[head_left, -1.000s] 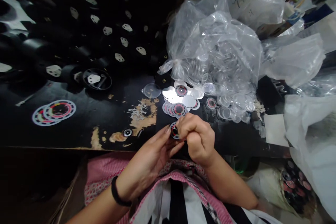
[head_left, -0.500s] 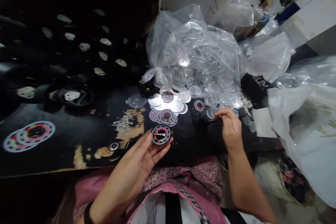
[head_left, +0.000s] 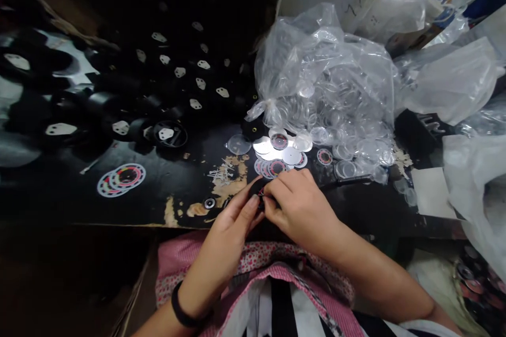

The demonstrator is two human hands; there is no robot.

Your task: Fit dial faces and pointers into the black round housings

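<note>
My left hand [head_left: 233, 224] is closed around a small round dial gauge [head_left: 259, 188] with a black rim, held just above the table's front edge. Over its face my right hand [head_left: 300, 205] is bent, thumb and fingers pinched together. Whatever the right fingertips grip is too small and covered to make out. Most of the dial is hidden by those fingers. Right beyond the hands lie overlapping printed dial discs [head_left: 272, 168] and plain silvery discs [head_left: 291, 156]. White pin-like pieces [head_left: 222, 172] are scattered to the left, near a small black-and-white ring [head_left: 209, 203].
A clear plastic bag [head_left: 308, 52] spills many transparent round covers [head_left: 346, 169] at the back right. Larger printed dials [head_left: 122, 179] lie left, before black round housings [head_left: 171, 134] with white plates. A pale card [head_left: 434, 192] and white bag [head_left: 470, 168] are at right.
My right hand has come left from the clear covers to the gauge in my left hand, and its fingers now cover the dial. The view has shifted left.
</note>
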